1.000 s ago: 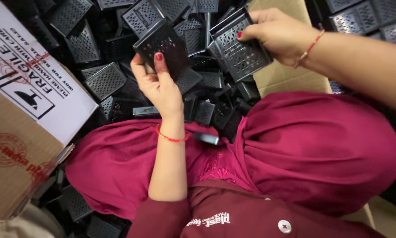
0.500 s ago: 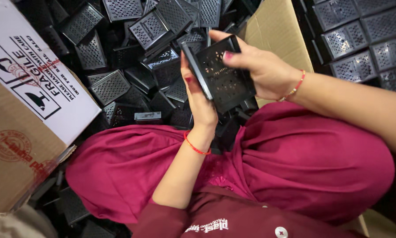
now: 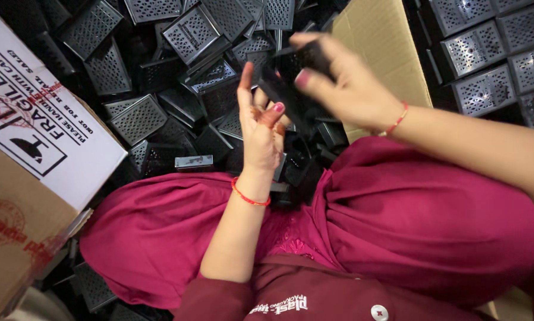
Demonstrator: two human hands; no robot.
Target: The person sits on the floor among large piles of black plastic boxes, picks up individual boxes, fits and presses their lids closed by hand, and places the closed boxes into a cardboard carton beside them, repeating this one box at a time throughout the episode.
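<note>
While hovering above the heap of black perforated plastic trays, right hand clamped on a blurred black plastic piece, fingers curled tight round it. Left hand just beside, palm up, fingers together, touching the same piece. Printed cardboard box left of the heap.

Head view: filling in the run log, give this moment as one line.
left hand: open beside black part | right hand: grips black part | around: black perforated pieces, cardboard box
</note>
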